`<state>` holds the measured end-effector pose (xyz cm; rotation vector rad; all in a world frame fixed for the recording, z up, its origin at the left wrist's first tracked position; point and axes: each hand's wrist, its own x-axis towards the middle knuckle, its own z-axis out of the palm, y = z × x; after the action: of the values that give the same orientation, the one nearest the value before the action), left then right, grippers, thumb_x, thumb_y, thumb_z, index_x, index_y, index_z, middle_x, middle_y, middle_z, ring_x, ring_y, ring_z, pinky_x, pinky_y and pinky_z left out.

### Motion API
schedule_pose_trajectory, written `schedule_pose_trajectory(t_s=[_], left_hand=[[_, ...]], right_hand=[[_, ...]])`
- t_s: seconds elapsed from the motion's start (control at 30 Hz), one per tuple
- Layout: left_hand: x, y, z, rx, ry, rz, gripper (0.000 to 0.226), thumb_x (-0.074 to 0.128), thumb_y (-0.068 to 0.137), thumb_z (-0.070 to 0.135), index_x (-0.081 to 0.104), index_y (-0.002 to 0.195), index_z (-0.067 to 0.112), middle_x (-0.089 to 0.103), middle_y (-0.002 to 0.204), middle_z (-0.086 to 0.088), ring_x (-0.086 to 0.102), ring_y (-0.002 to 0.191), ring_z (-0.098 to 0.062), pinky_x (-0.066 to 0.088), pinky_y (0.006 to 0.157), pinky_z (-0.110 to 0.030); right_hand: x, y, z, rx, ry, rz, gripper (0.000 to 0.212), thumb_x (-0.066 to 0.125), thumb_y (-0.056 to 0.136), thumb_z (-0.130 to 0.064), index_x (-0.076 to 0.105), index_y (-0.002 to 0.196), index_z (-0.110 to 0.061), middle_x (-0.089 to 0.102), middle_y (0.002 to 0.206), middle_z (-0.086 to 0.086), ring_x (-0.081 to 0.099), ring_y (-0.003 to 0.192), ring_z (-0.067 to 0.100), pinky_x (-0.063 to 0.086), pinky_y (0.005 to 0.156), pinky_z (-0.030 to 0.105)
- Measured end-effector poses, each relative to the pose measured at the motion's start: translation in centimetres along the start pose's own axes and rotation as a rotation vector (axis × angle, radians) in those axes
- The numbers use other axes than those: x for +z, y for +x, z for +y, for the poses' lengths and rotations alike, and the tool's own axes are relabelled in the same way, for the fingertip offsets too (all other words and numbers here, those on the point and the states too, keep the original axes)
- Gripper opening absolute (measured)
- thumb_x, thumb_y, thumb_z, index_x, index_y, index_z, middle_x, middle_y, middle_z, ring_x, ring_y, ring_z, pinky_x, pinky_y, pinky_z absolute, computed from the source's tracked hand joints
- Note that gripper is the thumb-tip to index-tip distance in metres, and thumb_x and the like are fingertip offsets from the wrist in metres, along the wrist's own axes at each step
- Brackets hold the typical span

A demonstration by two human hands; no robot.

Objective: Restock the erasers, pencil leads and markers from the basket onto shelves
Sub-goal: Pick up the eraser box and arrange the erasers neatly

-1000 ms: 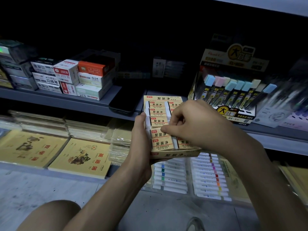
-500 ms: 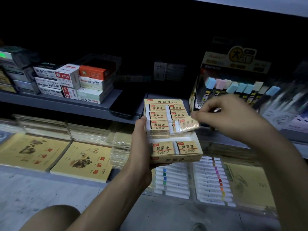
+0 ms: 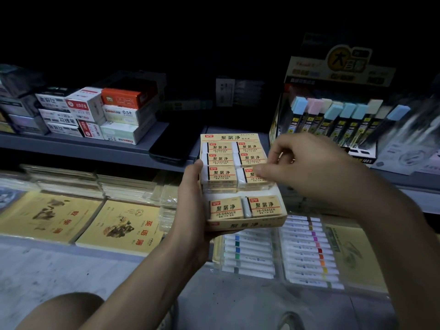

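Far left, up high, white-and-red boxes marked S207 (image 3: 81,106) sit piled in a cluster, and just right of them an orange box (image 3: 123,98) tops its own stack. Further right, a black phone (image 3: 170,144) lies flat, its near end poking over the edge. Beyond it, deep in the dark, there's a pale card (image 3: 223,91). Down low on the left, a yellow exercise book (image 3: 47,215) lies cover up, and a second exercise book (image 3: 123,225) lies right beside it. Clear-wrapped stacks of pale books (image 3: 71,179) sit just behind them. Low right, a yellowish book (image 3: 352,251) lies under glossy wrap. Nearest of all is the grey speckled floor (image 3: 47,270).
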<state>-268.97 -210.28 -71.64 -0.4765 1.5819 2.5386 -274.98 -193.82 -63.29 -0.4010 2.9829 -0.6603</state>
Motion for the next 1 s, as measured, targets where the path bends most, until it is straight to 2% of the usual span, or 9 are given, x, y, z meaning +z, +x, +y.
schedule_pose_trajectory(t_s=[0.1,0.2,0.37,0.43,0.53,0.63,0.77,0.93,1.0], left_hand=[[0.1,0.0,0.0,0.006,0.000,0.007,0.055,0.032,0.103,0.059,0.077,0.105,0.027,0.081,0.094,-0.005,0.076,0.073,-0.019,0.055,0.062,-0.032],[0.2,-0.1,0.0,0.009,0.003,0.010,0.055,0.032,0.103,0.058,0.076,0.109,0.026,0.081,0.097,-0.006,0.077,0.075,-0.020,0.056,0.063,-0.032],[0.2,-0.2,0.1,0.006,0.013,0.026,0.055,0.033,0.102,0.061,0.076,0.114,0.028,0.081,0.101,-0.006,0.078,0.079,-0.022,0.058,0.066,-0.035],[0.2,-0.3,0.1,0.001,0.012,0.026,0.058,0.032,0.102,0.062,0.077,0.114,0.026,0.081,0.098,-0.006,0.077,0.076,-0.021,0.058,0.062,-0.032],[0.2,-0.3,0.0,0.012,0.002,0.022,0.061,0.030,0.104,0.059,0.080,0.108,0.025,0.080,0.094,-0.004,0.075,0.069,-0.017,0.057,0.058,-0.029],[0.3,-0.4,0.1,0.024,-0.018,0.011,0.059,0.031,0.104,0.057,0.082,0.099,0.028,0.081,0.095,-0.003,0.075,0.068,-0.016,0.057,0.057,-0.028],[0.4,-0.5,0.2,0.039,-0.029,-0.008,0.062,0.030,0.104,0.057,0.084,0.091,0.031,0.080,0.088,-0.001,0.074,0.065,-0.014,0.056,0.057,-0.028],[0.1,-0.4,0.2,0.042,-0.020,-0.017,0.068,0.028,0.103,0.063,0.083,0.087,0.027,0.080,0.088,-0.005,0.075,0.070,-0.018,0.058,0.061,-0.030],[0.0,-0.4,0.2,0.034,-0.016,-0.018,0.068,0.027,0.102,0.066,0.083,0.087,0.031,0.080,0.093,-0.005,0.076,0.076,-0.020,0.059,0.068,-0.034]], right_hand=[[-0.2,-0.4,-0.1,-0.055,0.009,-0.102,0.030,0.090,0.071,-0.043,0.067,0.083,-0.027,0.067,0.080,-0.005,0.063,0.071,0.012,0.049,0.059,0.030],[0.5,-0.1,-0.1,-0.084,-0.066,-0.009,0.031,0.092,0.072,-0.035,0.064,0.080,-0.025,0.066,0.077,-0.007,0.064,0.074,0.013,0.054,0.066,0.036],[0.4,-0.7,-0.8,-0.154,-0.175,0.055,0.028,0.088,0.076,-0.037,0.063,0.077,-0.027,0.063,0.080,-0.011,0.061,0.077,0.009,0.054,0.071,0.037],[0.4,-1.4,-1.6,-0.223,-0.113,0.052,0.023,0.085,0.078,-0.042,0.068,0.075,-0.027,0.065,0.077,-0.010,0.061,0.073,0.006,0.052,0.068,0.033],[0.7,-2.3,-2.8,-0.288,-0.001,-0.091,0.018,0.080,0.081,-0.049,0.078,0.082,-0.031,0.067,0.077,-0.012,0.061,0.072,0.000,0.048,0.064,0.023],[1.4,-2.2,-3.2,-0.282,-0.061,-0.230,0.020,0.081,0.082,-0.044,0.079,0.099,-0.034,0.062,0.087,-0.016,0.058,0.079,-0.001,0.042,0.064,0.018],[1.7,-1.7,-3.3,-0.251,-0.032,-0.275,0.016,0.085,0.081,-0.035,0.074,0.091,-0.029,0.065,0.068,-0.019,0.060,0.062,-0.004,0.040,0.052,0.013],[0.5,-1.2,-3.1,-0.252,0.097,-0.108,0.018,0.083,0.083,-0.030,0.065,0.084,-0.030,0.069,0.080,-0.008,0.067,0.066,0.005,0.059,0.067,0.037],[0.1,-1.1,-3.0,-0.256,0.111,-0.045,0.019,0.084,0.083,-0.026,0.066,0.085,-0.032,0.069,0.082,-0.010,0.067,0.067,0.005,0.059,0.068,0.036]])
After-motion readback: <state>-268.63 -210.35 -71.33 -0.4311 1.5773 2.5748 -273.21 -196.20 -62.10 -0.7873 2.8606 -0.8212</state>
